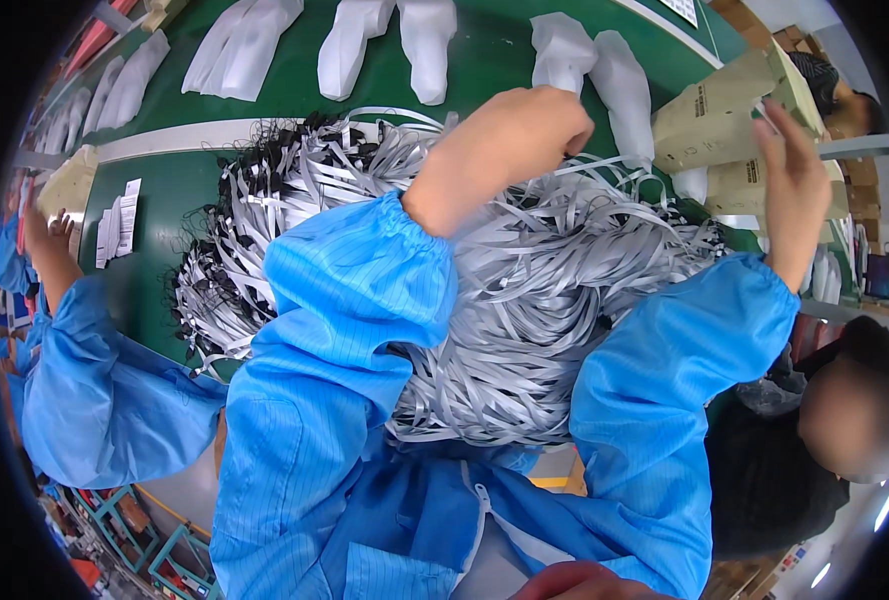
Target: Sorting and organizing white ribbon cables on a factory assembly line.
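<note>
A big heap of grey-white lanyards [524,300] with black cord ends covers the table in front of me. Over its far side reaches my left hand [509,145], its back toward me and its fingers curled down. What those fingers hold, if anything, is hidden; a loose strap [599,163] runs close beneath them. My right hand [799,185] is raised at the right, beside a beige carton [709,125], with its fingers stretched upward and apart. A small pale spot shows at one fingertip, too small to name. Both my arms wear blue sleeves.
White wrapped bundles [429,50] lie in a row along the green table [494,50]. At the left, a co-worker's hand [54,240] and blue sleeve are near another carton [69,190] and printed paper slips [119,225]. A person in black [774,480] is close at my right.
</note>
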`<action>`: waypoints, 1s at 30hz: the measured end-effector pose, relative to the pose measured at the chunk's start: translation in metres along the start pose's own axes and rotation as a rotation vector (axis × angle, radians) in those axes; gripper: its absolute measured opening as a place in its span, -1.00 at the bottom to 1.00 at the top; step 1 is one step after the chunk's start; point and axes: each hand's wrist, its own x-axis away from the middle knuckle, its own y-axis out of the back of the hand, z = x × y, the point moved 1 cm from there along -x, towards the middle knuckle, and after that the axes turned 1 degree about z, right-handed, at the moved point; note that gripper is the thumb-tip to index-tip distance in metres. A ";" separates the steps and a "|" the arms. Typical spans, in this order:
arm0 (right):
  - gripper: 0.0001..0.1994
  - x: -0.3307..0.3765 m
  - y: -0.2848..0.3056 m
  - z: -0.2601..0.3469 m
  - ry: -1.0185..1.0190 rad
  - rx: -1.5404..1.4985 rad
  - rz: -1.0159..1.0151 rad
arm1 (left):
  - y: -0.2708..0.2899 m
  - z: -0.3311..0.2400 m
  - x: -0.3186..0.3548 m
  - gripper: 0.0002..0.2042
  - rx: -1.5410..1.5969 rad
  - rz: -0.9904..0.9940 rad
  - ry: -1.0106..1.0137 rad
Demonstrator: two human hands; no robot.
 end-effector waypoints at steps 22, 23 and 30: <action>-0.66 0.011 -0.010 0.067 -0.008 -0.530 0.730 | 0.057 -0.039 0.009 -0.78 0.708 -0.135 -0.127; -0.66 0.013 -0.007 0.066 -0.010 -0.531 0.732 | 0.060 -0.037 0.009 -0.78 0.737 -0.115 -0.126; -0.73 0.014 0.041 0.084 -0.054 -1.449 -0.014 | 0.081 -0.023 0.017 -0.76 0.933 0.019 -0.126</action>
